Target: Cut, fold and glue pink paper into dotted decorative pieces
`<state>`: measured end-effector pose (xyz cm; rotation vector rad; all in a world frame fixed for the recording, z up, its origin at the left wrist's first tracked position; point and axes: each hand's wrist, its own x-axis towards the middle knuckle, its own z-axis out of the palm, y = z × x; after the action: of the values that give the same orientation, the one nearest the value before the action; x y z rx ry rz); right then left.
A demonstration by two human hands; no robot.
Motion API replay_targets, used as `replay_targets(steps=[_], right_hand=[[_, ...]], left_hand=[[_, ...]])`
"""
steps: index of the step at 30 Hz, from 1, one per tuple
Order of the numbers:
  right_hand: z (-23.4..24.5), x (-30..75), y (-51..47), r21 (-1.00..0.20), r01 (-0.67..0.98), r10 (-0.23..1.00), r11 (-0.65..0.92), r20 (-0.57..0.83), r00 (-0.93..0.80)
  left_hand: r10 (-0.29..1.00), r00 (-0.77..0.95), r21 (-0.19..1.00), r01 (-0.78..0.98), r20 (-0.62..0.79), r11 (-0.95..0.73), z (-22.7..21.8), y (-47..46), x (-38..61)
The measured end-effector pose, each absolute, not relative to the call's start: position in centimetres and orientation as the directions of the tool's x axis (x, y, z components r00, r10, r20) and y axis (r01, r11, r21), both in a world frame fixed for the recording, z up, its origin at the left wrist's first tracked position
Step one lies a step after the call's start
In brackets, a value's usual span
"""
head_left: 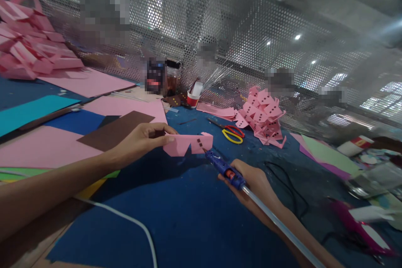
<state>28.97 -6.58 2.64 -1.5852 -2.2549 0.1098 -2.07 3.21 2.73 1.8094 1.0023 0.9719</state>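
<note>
My left hand (143, 139) pinches a pink cut paper piece (188, 144) with small brown squares on it, holding it above the blue table (188, 217). My right hand (254, 184) grips a blue glue gun (224, 168) with a clear glue stick (276, 222) running out of its back. The gun's nozzle touches the lower edge of the pink piece.
Scissors (232, 133) with red and yellow handles lie beyond, beside a heap of pink cut pieces (264, 117). Pink, brown and teal paper sheets (94, 125) cover the left. A red cup (192, 98) stands at the back by a perforated metal screen. A white cable (132, 222) crosses the near table.
</note>
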Motion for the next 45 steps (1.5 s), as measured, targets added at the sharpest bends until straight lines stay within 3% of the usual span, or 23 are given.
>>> replay_targets(steps=[45], right_hand=[[3.7,28.7,-7.0,-0.291,0.902,0.945,0.320,0.167,-0.282]], left_hand=[[0.901,0.383,0.924,0.230,0.202,-0.305,3.0,3.1,-2.0]])
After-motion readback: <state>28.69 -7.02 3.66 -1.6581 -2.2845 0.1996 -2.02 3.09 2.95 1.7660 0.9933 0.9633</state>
